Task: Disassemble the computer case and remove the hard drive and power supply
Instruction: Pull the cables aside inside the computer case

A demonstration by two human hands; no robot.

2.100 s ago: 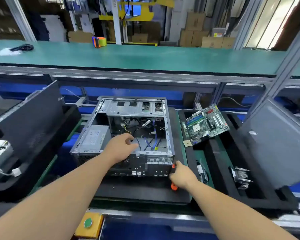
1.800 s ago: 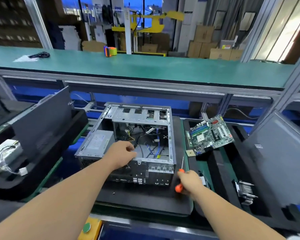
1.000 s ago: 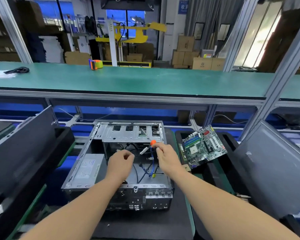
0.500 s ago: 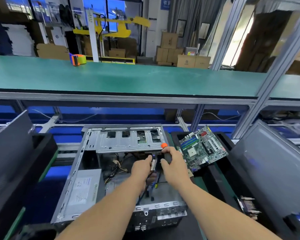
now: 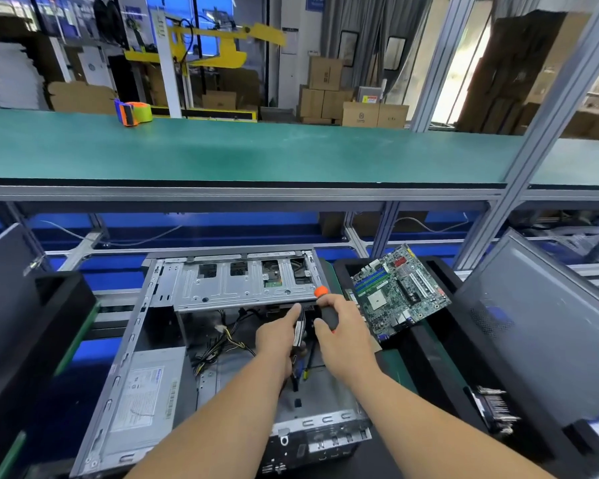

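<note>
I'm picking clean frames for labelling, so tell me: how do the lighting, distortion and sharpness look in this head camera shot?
Head view: wide-angle bending bows the green bench edge; daylight blows out the upper-right opening; the computer case is evenly lit and fairly sharp; the left hand and right hand gripping the screwdriver look slightly soft.

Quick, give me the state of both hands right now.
Left hand: closed, pinching the cable bundle inside the computer case.
Right hand: closed, gripping the screwdriver.
</note>
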